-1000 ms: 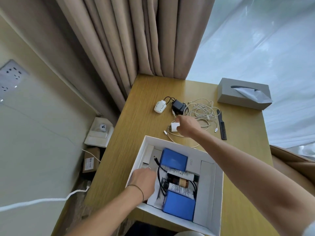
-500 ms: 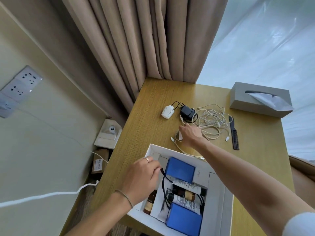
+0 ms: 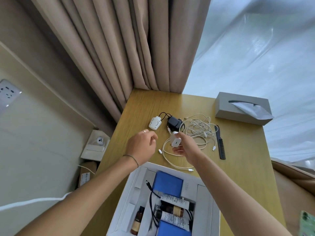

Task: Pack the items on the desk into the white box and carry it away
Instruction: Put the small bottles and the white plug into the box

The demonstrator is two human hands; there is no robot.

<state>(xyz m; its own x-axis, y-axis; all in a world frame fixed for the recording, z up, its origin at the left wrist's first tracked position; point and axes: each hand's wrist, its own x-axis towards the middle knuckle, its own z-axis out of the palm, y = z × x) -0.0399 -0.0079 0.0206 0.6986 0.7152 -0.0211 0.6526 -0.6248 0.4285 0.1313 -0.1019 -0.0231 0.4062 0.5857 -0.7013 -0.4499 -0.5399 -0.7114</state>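
On the yellow wooden desk (image 3: 242, 160), the open white cardboard box (image 3: 136, 181) sits nearest; tangled white cables (image 3: 199, 132) lie behind it, the black plastic comb (image 3: 220, 143) to their right.

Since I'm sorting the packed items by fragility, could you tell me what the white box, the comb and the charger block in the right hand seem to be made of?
White box: probably matte cardboard, with thin folded walls.
Comb: looks like black plastic with a dull sheen and fine moulded teeth.
Charger block: apparently glossy white hard plastic, rounded at the corners; right hand holds it.
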